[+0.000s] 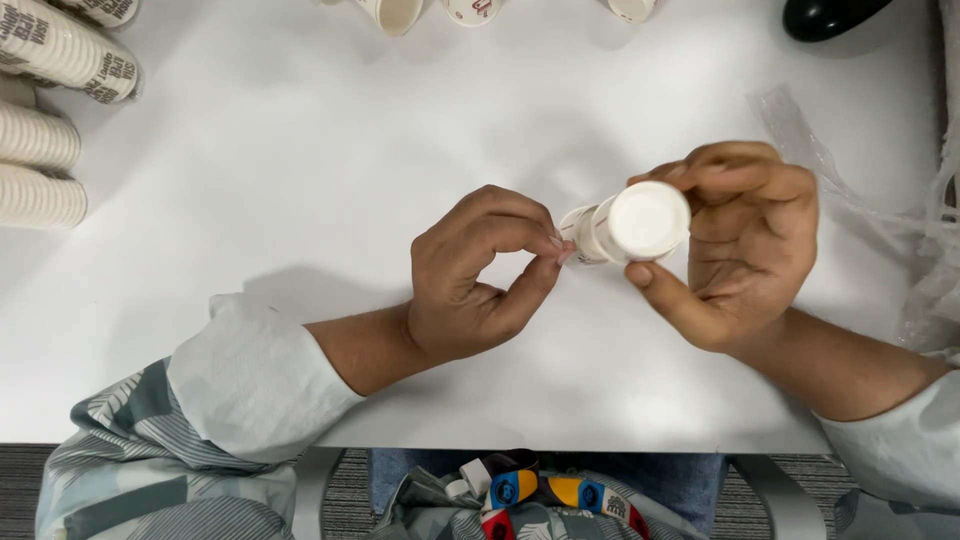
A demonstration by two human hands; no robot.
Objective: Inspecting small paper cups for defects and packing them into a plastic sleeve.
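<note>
A short stack of white paper cups (632, 225) with printed sides lies sideways above the white table (300, 180), its flat bottom facing up at me. My right hand (745, 250) wraps around that stack with thumb and fingers. My left hand (480, 275) pinches the rim end of the stack between thumb and forefinger, the other fingers curled in.
Long sideways stacks of paper cups (45, 120) lie at the table's left edge. Single cups (395, 12) stand along the far edge. A black rounded object (825, 15) sits top right, and crumpled clear plastic wrap (900, 220) lies along the right side.
</note>
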